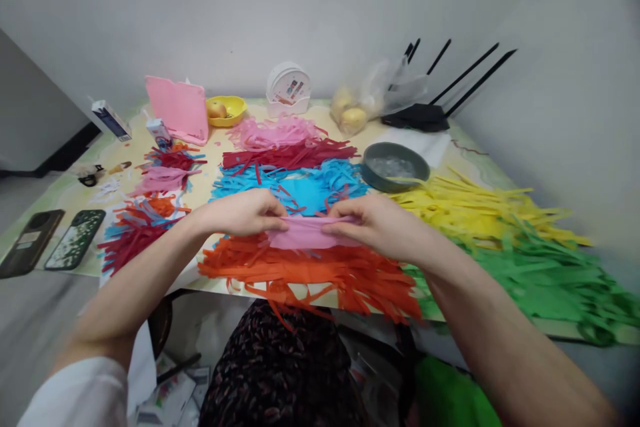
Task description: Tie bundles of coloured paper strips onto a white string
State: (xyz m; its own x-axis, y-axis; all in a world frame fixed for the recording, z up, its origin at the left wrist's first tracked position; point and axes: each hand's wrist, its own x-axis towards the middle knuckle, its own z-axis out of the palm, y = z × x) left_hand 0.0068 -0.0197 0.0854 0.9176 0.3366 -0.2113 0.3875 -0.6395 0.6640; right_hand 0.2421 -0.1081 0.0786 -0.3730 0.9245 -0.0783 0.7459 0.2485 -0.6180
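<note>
Between my two hands a strip of pink crepe paper (305, 235) is stretched out, held low over the table. My left hand (255, 212) pinches its left part, and my right hand (365, 221) pinches the right part with thumb and fingers. Just below lies a pile of orange fringed paper (320, 273), some strands hanging over the table's front edge. Beyond the hands are blue fringed paper (305, 190), then dark red fringed paper (290, 155) and a pink fringed pile (280, 131). Smaller mixed-colour bundles (140, 230) lie to the left.
Yellow (465, 203) and green fringed paper (540, 273) spread to the right. A grey bowl (395, 167) stands behind the yellow. Two phones (75, 240) lie at left. Behind are a pink tablet case (177, 110), a yellow fruit bowl (235, 107) and a black router (417, 118).
</note>
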